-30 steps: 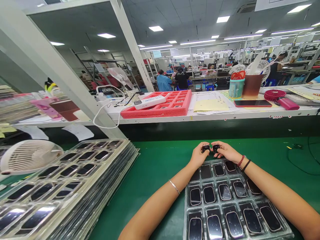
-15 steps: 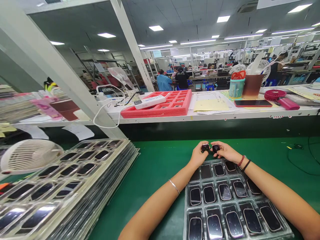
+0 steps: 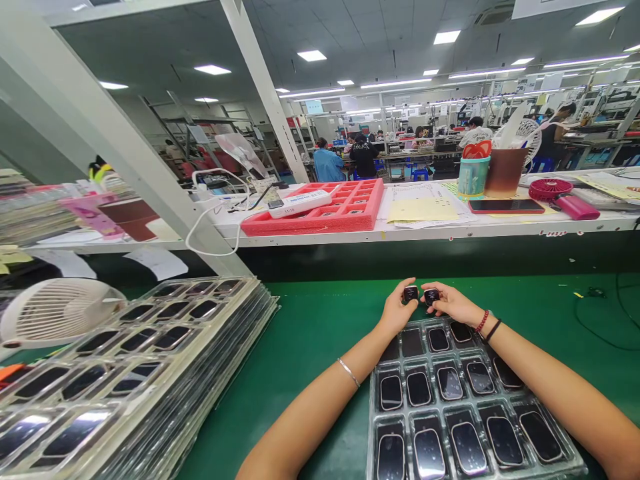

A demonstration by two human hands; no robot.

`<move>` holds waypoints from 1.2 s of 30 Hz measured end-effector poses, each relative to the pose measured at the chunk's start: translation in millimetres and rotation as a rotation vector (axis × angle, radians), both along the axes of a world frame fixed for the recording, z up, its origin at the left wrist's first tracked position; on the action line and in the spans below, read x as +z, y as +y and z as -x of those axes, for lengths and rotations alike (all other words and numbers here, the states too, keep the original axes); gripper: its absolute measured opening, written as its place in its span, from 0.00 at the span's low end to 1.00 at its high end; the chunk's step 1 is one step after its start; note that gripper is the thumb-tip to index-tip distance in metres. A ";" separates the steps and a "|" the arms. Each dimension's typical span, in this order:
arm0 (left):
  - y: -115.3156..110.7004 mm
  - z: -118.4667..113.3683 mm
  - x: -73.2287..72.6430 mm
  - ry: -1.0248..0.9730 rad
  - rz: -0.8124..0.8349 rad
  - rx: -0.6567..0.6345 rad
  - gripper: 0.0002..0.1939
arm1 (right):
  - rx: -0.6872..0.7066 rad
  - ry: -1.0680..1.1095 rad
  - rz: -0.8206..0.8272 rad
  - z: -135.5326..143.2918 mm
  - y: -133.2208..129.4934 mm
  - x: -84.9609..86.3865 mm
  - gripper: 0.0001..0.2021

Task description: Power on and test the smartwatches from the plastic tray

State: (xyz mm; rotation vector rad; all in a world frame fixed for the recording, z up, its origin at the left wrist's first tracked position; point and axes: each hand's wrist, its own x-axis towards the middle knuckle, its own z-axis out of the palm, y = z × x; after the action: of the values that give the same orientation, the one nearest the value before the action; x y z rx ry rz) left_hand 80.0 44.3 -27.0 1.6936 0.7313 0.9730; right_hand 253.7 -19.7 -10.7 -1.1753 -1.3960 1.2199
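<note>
My left hand [image 3: 397,308] grips a small square smartwatch [image 3: 411,293] with a dark screen that shows faint light marks. A second smartwatch [image 3: 431,297] is pinched in my right hand [image 3: 453,303], close beside the first, both screens facing me. Below my hands lies a clear plastic tray [image 3: 371,427] with rows of dark-faced watches in its pockets. At its far left corner, a pocket [image 3: 412,343] holds no watch. My right wrist and forearm hang over the tray's right side and hide part of it.
A tall stack of clear trays [image 3: 235,340] with watches stands at left, beside a white fan [image 3: 63,310]. On the shelf ahead lie a red foam tray [image 3: 370,207], papers [image 3: 423,209], a phone [image 3: 506,207] and a pink handheld fan [image 3: 575,205]. A slanted white post [image 3: 150,153] rises at left.
The fingers of my left hand have straightened slightly upward around its smartwatch. My right hand and the tray stay where they were.
</note>
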 end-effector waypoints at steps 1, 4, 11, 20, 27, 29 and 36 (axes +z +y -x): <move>-0.2 0.1 0.4 0.000 0.009 -0.009 0.26 | -0.002 -0.005 0.006 -0.2 0.1 0.3 0.23; -0.6 0.3 1.2 0.010 0.008 -0.008 0.26 | -0.008 -0.013 0.026 -0.4 0.4 0.7 0.21; -2.0 0.5 3.4 0.032 -0.011 0.005 0.31 | -0.010 -0.011 -0.005 -0.5 0.7 -0.6 0.24; -0.3 -0.5 1.8 -0.006 0.020 -0.023 0.26 | -0.006 -0.007 0.002 -0.5 0.8 -0.7 0.24; -0.7 -0.5 1.2 0.015 -0.013 -0.005 0.28 | -0.012 -0.017 -0.003 -0.5 0.6 0.2 0.23; -0.4 -0.5 0.4 0.008 0.002 -0.017 0.24 | -0.025 -0.022 0.014 -0.8 1.7 -0.9 0.21; -1.9 -1.8 1.9 -0.043 0.034 -0.058 0.30 | -0.029 -0.016 -0.013 -1.5 3.7 -4.9 0.24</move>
State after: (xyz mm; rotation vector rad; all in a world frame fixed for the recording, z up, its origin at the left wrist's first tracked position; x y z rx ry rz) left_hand 81.8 42.4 -25.1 1.6503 0.6635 0.9488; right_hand 255.2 -16.0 -15.6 -1.1950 -1.3926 1.1823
